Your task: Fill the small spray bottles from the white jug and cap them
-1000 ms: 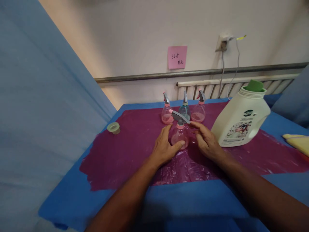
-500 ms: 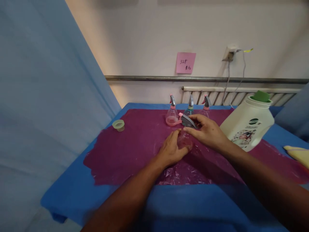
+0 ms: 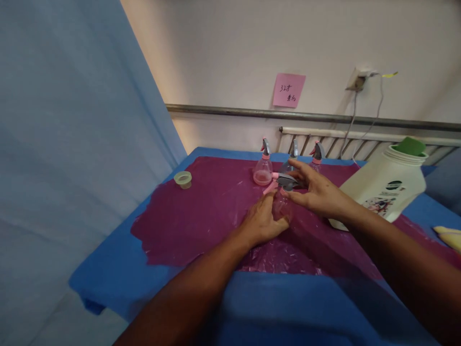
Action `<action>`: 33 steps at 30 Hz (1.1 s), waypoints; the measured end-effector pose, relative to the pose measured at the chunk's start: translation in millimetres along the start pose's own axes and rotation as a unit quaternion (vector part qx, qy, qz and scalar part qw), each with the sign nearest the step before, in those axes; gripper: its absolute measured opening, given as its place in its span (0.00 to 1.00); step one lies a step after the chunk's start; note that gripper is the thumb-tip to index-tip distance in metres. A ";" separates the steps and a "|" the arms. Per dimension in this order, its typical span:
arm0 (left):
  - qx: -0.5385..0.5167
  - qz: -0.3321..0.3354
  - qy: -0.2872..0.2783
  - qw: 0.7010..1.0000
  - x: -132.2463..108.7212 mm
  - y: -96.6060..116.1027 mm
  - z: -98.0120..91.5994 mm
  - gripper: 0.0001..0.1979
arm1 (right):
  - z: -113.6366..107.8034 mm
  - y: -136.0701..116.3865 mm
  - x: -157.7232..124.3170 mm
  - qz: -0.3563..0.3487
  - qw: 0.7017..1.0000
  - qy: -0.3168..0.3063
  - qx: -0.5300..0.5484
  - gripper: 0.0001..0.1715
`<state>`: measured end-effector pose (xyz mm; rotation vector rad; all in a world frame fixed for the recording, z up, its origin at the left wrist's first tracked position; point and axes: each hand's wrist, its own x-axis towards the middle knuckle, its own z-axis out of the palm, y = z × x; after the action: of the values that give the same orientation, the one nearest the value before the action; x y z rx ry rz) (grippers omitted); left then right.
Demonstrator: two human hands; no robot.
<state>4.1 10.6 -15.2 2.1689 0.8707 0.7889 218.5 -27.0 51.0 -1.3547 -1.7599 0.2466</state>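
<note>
Bottle [image 3: 283, 205] clasped by the left hand [image 3: 263, 220], sprayer [image 3: 287, 182] gripped by the right hand [image 3: 317, 191]: from here, I reckon a crooked twist could make it leak.

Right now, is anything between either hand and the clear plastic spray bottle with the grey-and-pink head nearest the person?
Nothing visible is. The left hand curves around the bottle, and the right hand is at its spray head. The off-white plastic jug stands off to the right, not between them.
</note>
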 end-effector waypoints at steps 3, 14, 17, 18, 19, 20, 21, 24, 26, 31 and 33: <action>0.001 0.010 -0.001 1.000 0.7 2.6 -1.7 0.39 | -2.0 -2.6 1.6 0.034 0.998 -0.028 -0.038 0.42; -0.005 0.010 -0.034 0.999 1.2 17.3 -12.5 0.33 | -11.9 -14.2 7.0 0.061 0.993 -0.091 -0.052 0.47; 0.001 0.019 -0.035 0.999 0.4 15.0 -10.7 0.37 | -13.3 -20.8 8.8 0.055 0.991 -0.097 -0.074 0.33; 0.001 0.026 -0.035 0.999 0.4 13.9 -10.1 0.40 | -13.6 -22.2 9.4 0.050 0.991 -0.098 -0.070 0.32; 0.000 0.032 -0.034 0.999 0.6 12.9 -9.6 0.42 | -14.0 -22.9 10.0 0.046 0.992 -0.098 -0.061 0.33; -0.001 0.037 -0.033 0.999 0.7 12.1 -9.2 0.44 | -14.5 -22.8 10.7 0.046 0.993 -0.101 -0.048 0.36; -0.003 0.039 -0.032 0.999 0.9 11.5 -8.9 0.45 | -15.1 -22.1 11.4 0.047 0.993 -0.107 -0.031 0.38; -0.006 0.036 -0.031 0.999 1.1 10.9 -8.4 0.45 | -17.2 -17.8 13.2 0.046 0.990 -0.133 0.012 0.46; -0.006 0.035 -0.026 0.999 0.8 10.6 -8.2 0.45 | -18.1 -15.3 13.7 0.049 0.991 -0.124 -0.016 0.49; -0.009 0.039 -0.022 0.999 -0.2 9.8 -6.7 0.43 | -16.3 -16.9 12.8 0.068 0.989 -0.102 -0.082 0.40; -0.006 0.040 -0.018 0.999 -0.2 9.8 -5.7 0.42 | -15.5 -19.9 12.8 0.069 0.989 -0.099 -0.085 0.38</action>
<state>3.3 7.0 -4.6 2.2133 0.7623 0.7888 215.9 -28.9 79.1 -1.6252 -1.8878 0.3216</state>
